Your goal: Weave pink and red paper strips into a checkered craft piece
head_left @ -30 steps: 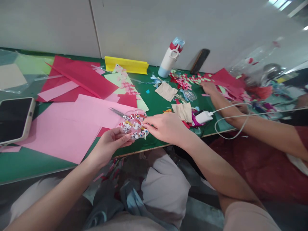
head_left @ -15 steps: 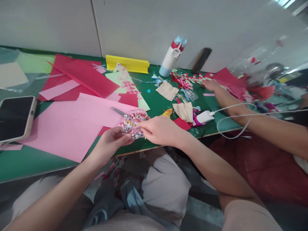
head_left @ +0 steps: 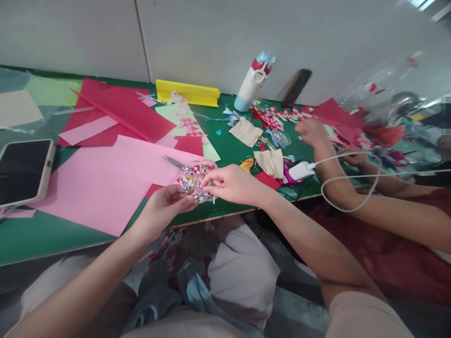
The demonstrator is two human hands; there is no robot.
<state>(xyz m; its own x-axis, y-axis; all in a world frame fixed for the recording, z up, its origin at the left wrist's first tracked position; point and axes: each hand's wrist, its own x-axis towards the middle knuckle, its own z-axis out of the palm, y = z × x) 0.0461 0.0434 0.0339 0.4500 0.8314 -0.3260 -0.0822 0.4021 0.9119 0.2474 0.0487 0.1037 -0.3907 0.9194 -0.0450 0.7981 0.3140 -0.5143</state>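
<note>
A clear round compartment box of googly eyes is near the table's front edge. My left hand grips its near left rim, thumb on top. Over the right side of the box, my right hand has thumb and fingertips closed in a pinch; whatever is between them is too small to make out. Scissors poke out past the box's far left side, their handles hidden. Large pink paper sheets lie under and left of the box.
A bottle and a dark phone stand by the wall. Beige pouches and a white charger with cable lie to the right, near a co-worker's hand. Red paper and another phone are at left.
My right hand has lifted slightly, fingertips pinched above the box. The left hand keeps its hold. At right, the co-worker's hand has curled, and their other hand has come into view.
</note>
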